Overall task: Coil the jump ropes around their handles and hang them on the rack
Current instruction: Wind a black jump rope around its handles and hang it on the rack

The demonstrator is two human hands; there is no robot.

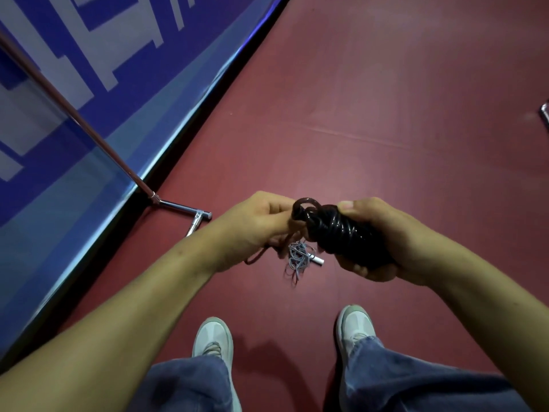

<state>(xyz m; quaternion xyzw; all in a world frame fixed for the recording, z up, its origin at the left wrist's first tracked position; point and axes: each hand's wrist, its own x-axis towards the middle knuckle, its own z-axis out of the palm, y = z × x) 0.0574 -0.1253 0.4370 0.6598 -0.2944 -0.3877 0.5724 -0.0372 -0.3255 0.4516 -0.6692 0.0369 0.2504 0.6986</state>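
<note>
Gripping coiled black jump rope (347, 233) in right hand (398, 236), left hand (252, 230) fingers (279, 208) pinching its loop end

Floor (386, 99): dark red sports surface, with a faint seam crossing the upper middle of the frame. A grey jump rope (298, 258) with a white handle (317, 260) lies tangled at centre. The chrome rack foot (181, 209) rests left of centre, beside a blue barrier panel (89, 173). Two pale shoes (212, 337) stand at the bottom. A shiny item (545, 114) at the right edge is cut off.
</note>
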